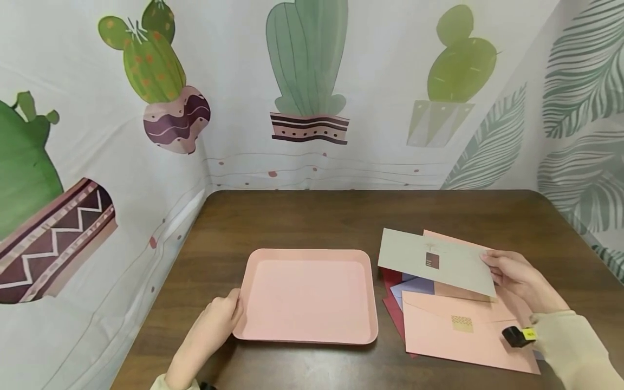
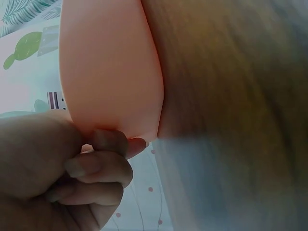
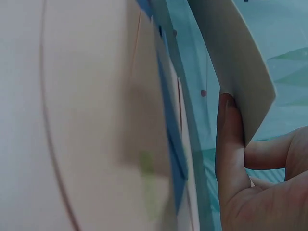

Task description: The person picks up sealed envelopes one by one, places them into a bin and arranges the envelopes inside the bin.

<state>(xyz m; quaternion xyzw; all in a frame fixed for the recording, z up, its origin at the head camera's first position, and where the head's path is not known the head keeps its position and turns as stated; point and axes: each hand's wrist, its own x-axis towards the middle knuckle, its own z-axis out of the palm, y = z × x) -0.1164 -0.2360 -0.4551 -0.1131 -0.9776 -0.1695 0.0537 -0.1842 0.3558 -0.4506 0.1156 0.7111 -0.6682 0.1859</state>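
Now my left hand (image 1: 220, 316) grips the pink tray (image 1: 307, 295); my right hand (image 1: 517, 275) pinches the grey paper (image 1: 407, 253). Light, level pinching, I'd say, avoids creases.

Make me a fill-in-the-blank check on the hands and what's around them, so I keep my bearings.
1. The hand gripping the tray is the ____ one.
2. The right hand pinches the grey paper between its fingers and its ____.
3. In the head view, the envelopes lie on the tray's ____ side.
4. Potted ____ are printed on the backdrop.

Missing words: left; thumb; right; cacti.
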